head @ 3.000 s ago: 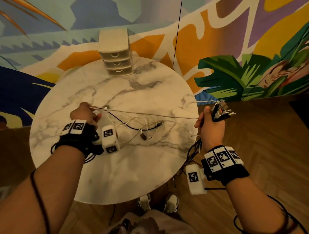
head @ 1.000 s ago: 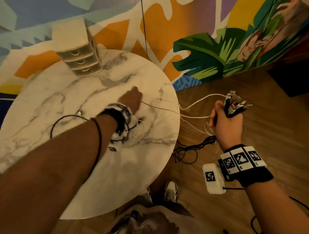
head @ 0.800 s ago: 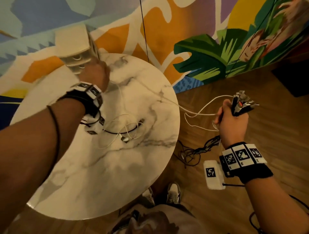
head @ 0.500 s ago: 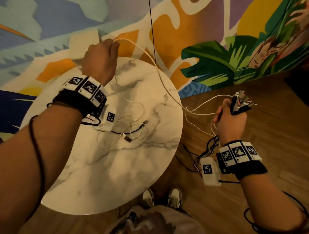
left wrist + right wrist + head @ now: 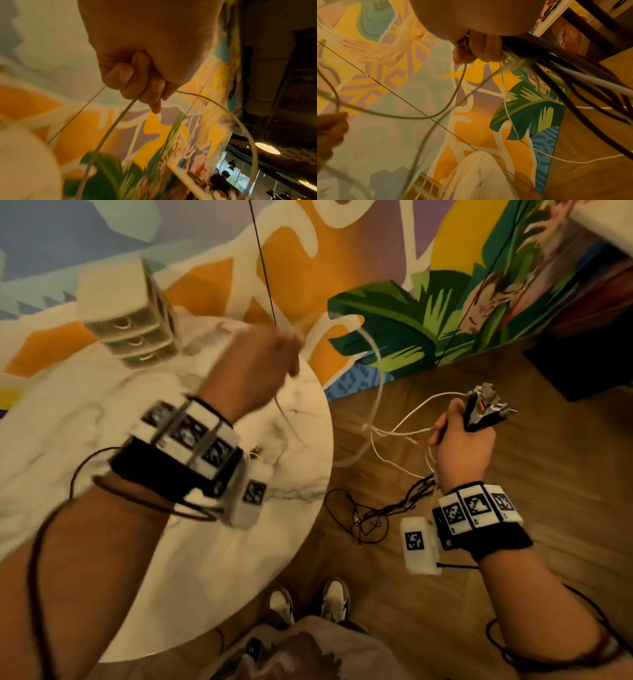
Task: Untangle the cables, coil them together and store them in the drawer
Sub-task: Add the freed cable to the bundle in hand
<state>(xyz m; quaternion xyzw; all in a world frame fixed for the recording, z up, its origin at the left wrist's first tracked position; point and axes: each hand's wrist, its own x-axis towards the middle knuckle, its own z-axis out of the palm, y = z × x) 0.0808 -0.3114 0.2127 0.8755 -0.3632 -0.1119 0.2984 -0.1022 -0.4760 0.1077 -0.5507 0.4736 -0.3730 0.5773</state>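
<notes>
No words, brands or numbers can be read in any view. The only signs are black-and-white square markers: three on the band (image 5: 478,508) at the right wrist, one on the white box (image 5: 418,544) beside it, blurred ones on the band (image 5: 191,436) at the left wrist, and one on the box (image 5: 251,494) hanging under it. Their patterns carry no letters. The mural (image 5: 394,268) on the wall bears broad white strokes that may be part of large lettering, but no letter can be made out.
</notes>
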